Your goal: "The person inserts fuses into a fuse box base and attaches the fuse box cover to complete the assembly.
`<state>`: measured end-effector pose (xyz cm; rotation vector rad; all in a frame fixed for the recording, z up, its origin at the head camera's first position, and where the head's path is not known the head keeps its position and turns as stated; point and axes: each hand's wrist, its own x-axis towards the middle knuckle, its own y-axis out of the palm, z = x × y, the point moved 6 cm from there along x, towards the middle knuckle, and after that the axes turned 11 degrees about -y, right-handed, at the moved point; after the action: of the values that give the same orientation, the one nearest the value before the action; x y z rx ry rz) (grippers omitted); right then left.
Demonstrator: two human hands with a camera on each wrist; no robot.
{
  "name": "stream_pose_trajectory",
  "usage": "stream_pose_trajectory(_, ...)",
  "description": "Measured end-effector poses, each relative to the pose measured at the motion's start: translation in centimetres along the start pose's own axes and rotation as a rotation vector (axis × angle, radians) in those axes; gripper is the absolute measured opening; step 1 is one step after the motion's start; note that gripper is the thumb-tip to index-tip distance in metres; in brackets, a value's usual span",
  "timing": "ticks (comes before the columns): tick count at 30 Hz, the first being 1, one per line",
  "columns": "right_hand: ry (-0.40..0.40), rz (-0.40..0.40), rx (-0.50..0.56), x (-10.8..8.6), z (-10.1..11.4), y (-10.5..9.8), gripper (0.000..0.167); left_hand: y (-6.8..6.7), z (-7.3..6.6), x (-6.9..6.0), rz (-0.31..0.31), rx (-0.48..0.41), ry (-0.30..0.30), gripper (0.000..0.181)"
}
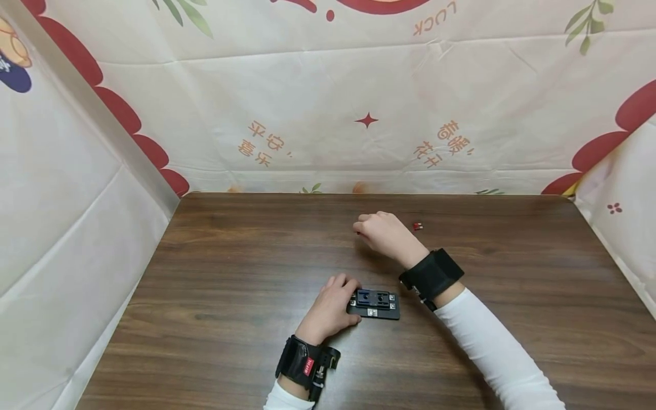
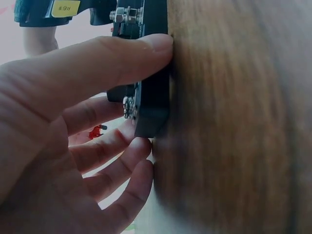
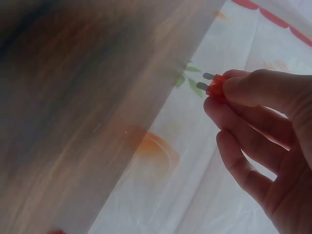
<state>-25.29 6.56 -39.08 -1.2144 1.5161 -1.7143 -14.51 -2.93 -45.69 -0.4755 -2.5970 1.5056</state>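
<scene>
My left hand (image 1: 330,310) grips the left end of a black fuse holder (image 1: 378,312), which lies flat on the table. In the left wrist view, the thumb presses one long side of the fuse holder (image 2: 155,105), with metal bolts and nuts along its top; fingers curl at its other side. Farther back over the table is my right hand (image 1: 386,234), pinching a small red blade fuse (image 3: 216,88) between thumb and fingers. Two metal blades stick out of that fuse, pointing away from the fingertips. Another red fuse (image 1: 417,226) lies on the table to the right of this hand.
The brown wood-grain table (image 1: 230,273) reaches back to a pale printed cloth (image 1: 328,91) hanging behind it. More cloth (image 1: 77,228) hangs along the left side. Each wrist wears a black strap, such as the right strap (image 1: 432,274).
</scene>
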Motion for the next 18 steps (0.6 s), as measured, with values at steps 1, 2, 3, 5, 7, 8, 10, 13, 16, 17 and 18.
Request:
stream_pose_trajectory(1, -0.001, 0.002, 0.002, -0.1, 0.1, 0.0, 0.012, -0.1, 0.0, 0.0, 0.001, -0.001, -0.001, 0.05)
stream_pose_trajectory(2, -0.003, 0.005, 0.0, -0.2, 0.3, 0.0, 0.012, -0.1, -0.1, 0.0, 0.003, -0.002, -0.002, 0.05)
stream_pose_trajectory(3, -0.002, 0.006, 0.002, -0.3, 0.4, 0.0, 0.012, -0.2, -0.1, 0.0, 0.005, -0.004, -0.004, 0.05)
stream_pose_trajectory(5, -0.002, 0.009, -0.003, -0.5, 0.6, 0.1, 0.012, -0.2, -0.2, 0.0, 0.005, -0.006, -0.006, 0.05)
stream_pose_trajectory(7, 0.0, 0.008, -0.003, -0.8, 0.8, 0.1, 0.011, -0.2, -0.2, -0.1, 0.006, -0.009, -0.008, 0.05)
stream_pose_trajectory(8, 0.0, 0.009, -0.002, -0.9, 0.9, 0.1, 0.011, -0.2, -0.2, -0.1, 0.007, -0.011, -0.01, 0.05)
stream_pose_trajectory(10, 0.001, 0.012, 0.003, -1.2, 1.1, 0.1, 0.009, -0.2, -0.1, -0.1, 0.009, -0.012, -0.012, 0.049)
stream_pose_trajectory(13, 0.003, 0.015, 0.013, -1.6, 1.3, 0.2, 0.005, -0.2, -0.1, -0.1, 0.01, -0.013, -0.013, 0.05)
stream_pose_trajectory(16, 0.005, 0.009, 0.022, -2.0, 1.4, 0.3, 0.004, -0.3, -0.2, -0.1, 0.006, -0.009, -0.008, 0.05)
stream_pose_trajectory(17, 0.004, 0.007, 0.024, -2.1, 1.5, 0.3, 0.005, -0.3, -0.2, -0.1, 0.004, -0.006, -0.006, 0.05)
stream_pose_trajectory(18, 0.003, 0.006, 0.022, -2.2, 1.5, 0.2, 0.005, -0.3, -0.3, -0.1, 0.003, -0.003, -0.006, 0.05)
